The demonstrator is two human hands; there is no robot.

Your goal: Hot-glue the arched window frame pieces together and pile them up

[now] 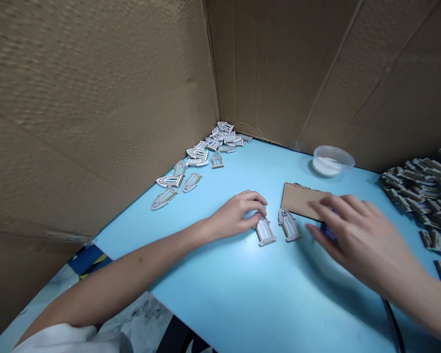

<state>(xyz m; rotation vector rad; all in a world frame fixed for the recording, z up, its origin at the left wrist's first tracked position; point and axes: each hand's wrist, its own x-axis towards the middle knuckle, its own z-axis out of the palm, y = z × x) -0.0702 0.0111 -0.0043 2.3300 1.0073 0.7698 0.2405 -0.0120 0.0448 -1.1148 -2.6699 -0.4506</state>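
Note:
My left hand [240, 213] is closed with curled fingers at the top of a small white arched window piece [266, 233], which lies on the blue table [220, 289]. Just right of it lies a second arched window piece [289, 226], untouched. My right hand [356, 233], a little blurred, hovers over the table with thumb and fingers apart. Behind its fingers shows part of a dark purple-blue object [328, 231]; most of that object is hidden. A brown cardboard piece [300, 198] with a ragged top edge lies partly behind the right fingertips.
Several arched pieces [198, 156] lie loosely along the left cardboard wall [95, 113] and in the far corner. A clear round tub [332, 161] with white contents stands at the back. Many stacked pieces [422, 191] fill the right side. A black cable [394, 323] runs below my right forearm.

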